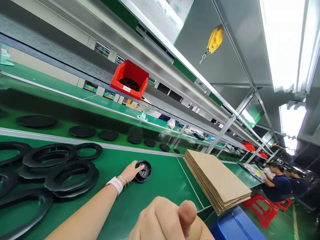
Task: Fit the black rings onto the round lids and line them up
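Observation:
On the green tabletop, my left hand (131,171) grips a small black round cup-like part (147,172), with the thumb reaching over its rim into the hollow. The cup's inside has ribs and faces up toward me. My right hand (165,220) is close to the camera at the bottom, fingers curled into a closed fist; whatever it holds, if anything, is hidden. Left of my left arm lie several black rings (72,175) of different sizes, some stacked on each other.
A stack of flat brown cardboard (215,176) lies to the right, above a blue bin (240,225). A red parts bin (131,80) with black pieces sits on the shelf ahead. Several black discs (82,131) line the table's back. A seated person (277,183) is at far right.

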Demonstrator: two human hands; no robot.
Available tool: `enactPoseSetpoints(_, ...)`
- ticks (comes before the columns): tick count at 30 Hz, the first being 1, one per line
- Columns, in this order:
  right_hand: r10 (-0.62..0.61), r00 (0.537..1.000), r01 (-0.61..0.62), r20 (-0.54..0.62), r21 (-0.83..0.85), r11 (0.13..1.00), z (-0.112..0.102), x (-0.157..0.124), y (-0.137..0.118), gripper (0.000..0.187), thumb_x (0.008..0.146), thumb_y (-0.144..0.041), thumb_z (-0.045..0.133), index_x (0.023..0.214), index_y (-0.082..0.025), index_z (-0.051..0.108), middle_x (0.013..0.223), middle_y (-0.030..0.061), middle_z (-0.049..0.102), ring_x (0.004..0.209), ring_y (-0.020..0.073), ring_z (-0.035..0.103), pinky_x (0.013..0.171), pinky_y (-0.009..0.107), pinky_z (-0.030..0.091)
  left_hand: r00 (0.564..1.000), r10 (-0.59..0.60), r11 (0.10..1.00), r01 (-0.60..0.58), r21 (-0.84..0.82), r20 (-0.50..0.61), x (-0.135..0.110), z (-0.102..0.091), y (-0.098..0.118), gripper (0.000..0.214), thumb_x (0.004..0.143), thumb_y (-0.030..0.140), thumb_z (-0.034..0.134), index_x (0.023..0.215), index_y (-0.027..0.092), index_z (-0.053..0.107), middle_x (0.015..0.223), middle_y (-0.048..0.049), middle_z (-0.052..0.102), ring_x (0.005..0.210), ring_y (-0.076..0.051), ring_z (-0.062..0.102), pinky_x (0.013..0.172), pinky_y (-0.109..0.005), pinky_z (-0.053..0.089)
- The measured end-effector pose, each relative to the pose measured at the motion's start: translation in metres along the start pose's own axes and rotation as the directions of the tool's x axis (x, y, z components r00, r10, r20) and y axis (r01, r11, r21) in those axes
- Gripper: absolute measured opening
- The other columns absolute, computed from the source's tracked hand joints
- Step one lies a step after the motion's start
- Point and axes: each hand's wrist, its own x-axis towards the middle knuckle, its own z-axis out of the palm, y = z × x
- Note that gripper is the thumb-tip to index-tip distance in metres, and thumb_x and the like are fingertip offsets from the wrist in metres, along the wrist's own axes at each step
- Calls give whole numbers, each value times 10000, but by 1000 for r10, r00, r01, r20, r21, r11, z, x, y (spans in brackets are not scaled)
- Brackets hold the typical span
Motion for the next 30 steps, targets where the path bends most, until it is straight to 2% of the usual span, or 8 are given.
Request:
enactPoseSetpoints(7, 143, 981, -154, -133, -71, 986, -25, 4, 25, 805, 745, -792, -120, 356, -205, 270, 365, -46, 221, 329, 45, 428, 425, 179, 356, 1000, -15, 1000, 15, -14, 22, 1, 0, -3, 550, 730, 684, 514, 934, 178, 586, 1019, -146, 711, 995, -350, 654, 906, -443, 472)
enactPoseSetpoints(11, 283, 954, -288, -104, -38, 957, -70, -31, 38, 805, 696, -956, 244, 401, -228, 417, 402, -31, 357, 416, 105, 510, 450, 231, 456, 998, -44, 999, 44, 0, 39, -2, -1, -3, 568, 757, 696, 511, 973, 177, 592, 1040, -133, 705, 999, -331, 651, 895, -420, 476)
enactPoseSetpoints(15, 315, 949, -315, -1, 50, 948, -119, -53, 79, 867, 723, -951, 106, 452, -224, 491, 431, -7, 408, 478, 124, 552, 537, 293, 488, 996, -64, 997, 66, -27, 60, -7, -2, -1, 562, 793, 685, 524, 1025, 179, 601, 1066, -114, 701, 1025, -325, 637, 929, -427, 458)
enactPoseSetpoints(18, 330, 936, -323, -125, 76, 943, -182, -49, 122, 747, 796, -874, 358, 525, -207, 555, 473, 15, 493, 542, 170, 592, 580, 321, 510, 993, -94, 994, 98, -52, 77, -10, -3, 2, 546, 820, 663, 536, 1078, 187, 605, 1112, -100, 699, 1071, -317, 625, 976, -429, 438)
enactPoseSetpoints(20, 375, 830, -442, -412, -75, 894, -244, -51, 151, 565, 825, -715, 527, 649, -187, 621, 587, 36, 591, 605, 182, 609, 625, 324, 522, 988, -127, 989, 133, -61, 93, -10, -4, 4, 545, 832, 655, 544, 1118, 196, 601, 1146, -91, 694, 1097, -311, 618, 986, -425, 436)
enactPoseSetpoints(22, 241, 598, -682, -764, -327, 654, -312, -65, 178, 467, 817, -635, 551, 749, -183, 650, 687, 42, 635, 681, 185, 608, 692, 322, 531, 981, -160, 983, 169, -76, 106, -10, -5, 6, 553, 833, 656, 557, 1143, 200, 593, 1167, -88, 687, 1104, -307, 619, 980, -418, 447)
enactPoseSetpoints(24, 160, 460, -784, -873, -316, 534, -376, -91, 200, 389, 829, -520, 541, 855, -155, 672, 790, 84, 654, 767, 218, 603, 765, 368, 523, 974, -194, 974, 206, -97, 118, -11, -5, 9, 552, 839, 652, 562, 1154, 199, 584, 1175, -90, 682, 1103, -302, 623, 978, -413, 456)
enactPoseSetpoints(30, 25, 307, -929, -952, -293, 228, -502, -172, 236, 376, 768, -216, 535, 1088, -95, 691, 1056, 180, 606, 1058, 297, 522, 1013, 457, 386, 955, -260, 943, 283, -177, 142, -15, -7, 19, 487, 876, 583, 578, 1184, 205, 573, 1231, -95, 663, 1107, -276, 620, 994, -393, 456)
